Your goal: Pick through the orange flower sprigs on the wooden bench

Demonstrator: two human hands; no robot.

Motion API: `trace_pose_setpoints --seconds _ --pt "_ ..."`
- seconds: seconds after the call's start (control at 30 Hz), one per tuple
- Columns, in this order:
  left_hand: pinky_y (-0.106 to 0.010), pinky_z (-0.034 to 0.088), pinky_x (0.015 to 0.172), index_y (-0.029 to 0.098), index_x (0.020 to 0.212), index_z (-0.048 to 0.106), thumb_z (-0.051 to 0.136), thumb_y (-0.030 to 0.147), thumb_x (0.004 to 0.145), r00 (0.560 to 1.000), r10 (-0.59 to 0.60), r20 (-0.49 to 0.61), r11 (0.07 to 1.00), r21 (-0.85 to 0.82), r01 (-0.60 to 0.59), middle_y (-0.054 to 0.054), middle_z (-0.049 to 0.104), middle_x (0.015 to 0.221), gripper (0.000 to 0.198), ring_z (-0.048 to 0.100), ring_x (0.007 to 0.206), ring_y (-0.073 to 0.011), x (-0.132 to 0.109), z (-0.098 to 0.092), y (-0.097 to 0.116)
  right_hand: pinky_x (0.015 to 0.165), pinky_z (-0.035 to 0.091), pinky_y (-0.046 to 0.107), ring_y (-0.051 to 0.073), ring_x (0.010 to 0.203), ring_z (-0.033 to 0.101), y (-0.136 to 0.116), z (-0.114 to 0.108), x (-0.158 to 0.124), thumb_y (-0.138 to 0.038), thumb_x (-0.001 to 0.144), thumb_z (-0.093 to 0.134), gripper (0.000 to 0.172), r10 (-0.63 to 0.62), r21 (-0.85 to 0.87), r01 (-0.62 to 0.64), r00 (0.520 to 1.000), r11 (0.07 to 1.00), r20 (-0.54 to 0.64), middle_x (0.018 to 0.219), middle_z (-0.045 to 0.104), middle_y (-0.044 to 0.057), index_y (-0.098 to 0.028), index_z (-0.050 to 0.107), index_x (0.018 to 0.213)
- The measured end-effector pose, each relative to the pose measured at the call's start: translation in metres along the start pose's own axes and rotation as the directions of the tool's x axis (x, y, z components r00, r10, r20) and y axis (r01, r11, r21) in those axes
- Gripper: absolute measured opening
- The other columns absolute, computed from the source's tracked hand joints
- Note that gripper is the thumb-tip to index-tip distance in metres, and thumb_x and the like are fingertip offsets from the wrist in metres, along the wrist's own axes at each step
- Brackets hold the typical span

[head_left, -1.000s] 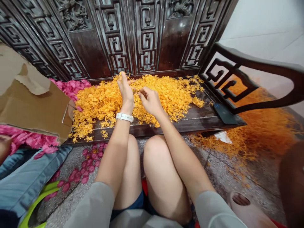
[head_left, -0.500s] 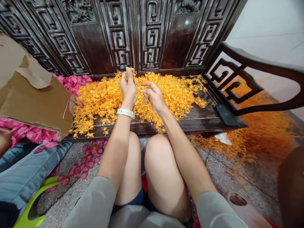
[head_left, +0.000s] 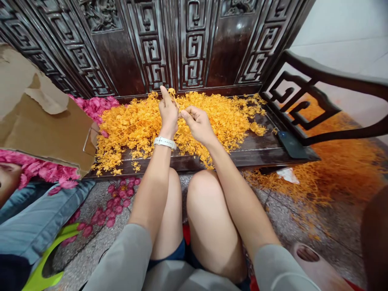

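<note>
A yellow artificial flower on a thin stem stands up between my two hands. My left hand, with a pale watch band on its wrist, is closed on it, the thumb or forefinger pointing up. Just to the right, my right hand pinches the stem between thumb and fingertips. Both hands are above a wide heap of yellow artificial flowers spread over a dark wooden bench. The stem's lower end is hidden by my fingers.
A cardboard box stands at the left by pink artificial flowers. A dark phone-like slab lies near the carved armrest. Orange strands cover the floor at right. A co-worker's jeans show at left.
My right hand has come up to my left hand and its fingers have closed on the stem. My left hand has shifted slightly right. The view has shifted a little.
</note>
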State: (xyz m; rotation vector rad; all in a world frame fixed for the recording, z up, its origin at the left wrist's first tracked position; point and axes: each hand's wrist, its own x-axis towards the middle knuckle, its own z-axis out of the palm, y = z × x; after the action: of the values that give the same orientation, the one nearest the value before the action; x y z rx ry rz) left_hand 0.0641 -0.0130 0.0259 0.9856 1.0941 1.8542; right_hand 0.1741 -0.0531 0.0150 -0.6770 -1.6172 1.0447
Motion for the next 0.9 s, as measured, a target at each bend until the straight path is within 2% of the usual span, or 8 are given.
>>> trace_pose_setpoints --seconds 0.13,0.27,0.33,0.43,0.57,0.73,0.83,0.9 --pt "-0.032 0.041 0.056 0.025 0.083 0.061 0.042 0.089 0.097 0.997 -0.025 0.078 1.000 -0.001 0.025 -0.004 0.057 0.073 0.069 0.050 0.059 -0.0148 -0.004 0.004 -0.001 0.058 0.034 0.029 0.014 0.065 0.041 0.000 0.000 0.001 -0.072 0.099 0.063 0.048 0.137 0.100 -0.136 0.991 0.986 -0.003 0.072 0.049 -0.002 -0.025 0.056 0.090" --pt "-0.029 0.039 0.052 0.024 0.079 0.062 0.059 0.081 0.095 0.987 -0.036 0.158 0.999 -0.021 0.040 0.000 0.054 0.064 0.059 0.048 0.054 -0.0126 -0.011 0.008 -0.003 0.066 0.045 0.029 0.015 0.076 0.051 -0.001 -0.001 0.004 -0.071 0.096 0.070 0.051 0.073 0.050 -0.068 0.990 0.996 -0.124 0.082 0.053 0.001 -0.024 0.052 0.085" --pt "-0.029 0.036 0.049 0.025 0.077 0.062 0.066 0.079 0.093 0.981 -0.060 0.187 0.996 -0.048 0.070 0.003 0.049 0.058 0.057 0.045 0.051 -0.0117 -0.012 0.010 -0.003 0.071 0.048 0.030 0.015 0.081 0.055 0.000 -0.001 0.005 -0.068 0.094 0.074 0.049 0.052 0.031 -0.047 0.981 0.998 -0.185 0.086 0.056 0.001 -0.024 0.054 0.090" --pt "-0.028 0.031 0.046 0.025 0.074 0.059 0.069 0.079 0.091 0.983 -0.061 0.175 0.992 -0.095 0.078 0.005 0.042 0.054 0.058 0.040 0.047 -0.0100 -0.014 0.013 -0.003 0.069 0.048 0.029 0.015 0.079 0.057 0.000 -0.003 0.004 -0.059 0.096 0.077 0.040 0.105 0.109 -0.083 0.970 0.991 -0.220 0.088 0.059 0.001 -0.025 0.058 0.102" --pt "-0.028 0.028 0.045 0.024 0.069 0.049 0.062 0.081 0.094 0.989 -0.058 0.133 0.992 -0.103 0.072 0.005 0.040 0.053 0.063 0.037 0.045 -0.0094 -0.017 0.017 0.000 0.052 0.036 0.026 0.010 0.058 0.041 -0.006 -0.007 0.002 -0.053 0.096 0.077 0.033 0.237 0.335 -0.188 0.965 0.923 -0.112 0.077 0.056 -0.004 -0.025 0.062 0.108" --pt "-0.027 0.032 0.045 0.025 0.065 0.040 0.051 0.083 0.097 0.982 -0.123 0.141 0.988 -0.076 0.135 0.001 0.045 0.054 0.068 0.046 0.049 -0.0117 -0.022 0.019 0.003 0.043 0.024 0.026 0.008 0.048 0.020 -0.023 -0.013 0.003 -0.071 0.096 0.068 0.048 0.320 0.500 -0.297 0.946 0.814 0.041 0.062 0.040 -0.009 -0.024 0.064 0.101" --pt "-0.027 0.037 0.049 0.024 0.065 0.042 0.055 0.080 0.098 0.981 -0.105 0.161 0.992 -0.057 0.115 0.000 0.049 0.056 0.066 0.052 0.053 -0.0133 -0.023 0.019 0.003 0.041 0.017 0.026 0.007 0.046 0.013 -0.026 -0.012 0.004 -0.083 0.094 0.062 0.059 0.359 0.501 -0.331 0.932 0.800 0.042 0.057 0.029 -0.010 -0.024 0.062 0.092" --pt "-0.028 0.037 0.051 0.024 0.065 0.044 0.062 0.075 0.097 0.980 -0.065 0.190 0.997 -0.038 0.073 0.001 0.049 0.056 0.063 0.054 0.055 -0.0140 -0.024 0.019 0.002 0.041 0.014 0.026 0.007 0.046 0.012 -0.025 -0.010 0.003 -0.086 0.092 0.063 0.062 0.382 0.478 -0.334 0.924 0.812 -0.003 0.055 0.025 -0.011 -0.024 0.057 0.085"
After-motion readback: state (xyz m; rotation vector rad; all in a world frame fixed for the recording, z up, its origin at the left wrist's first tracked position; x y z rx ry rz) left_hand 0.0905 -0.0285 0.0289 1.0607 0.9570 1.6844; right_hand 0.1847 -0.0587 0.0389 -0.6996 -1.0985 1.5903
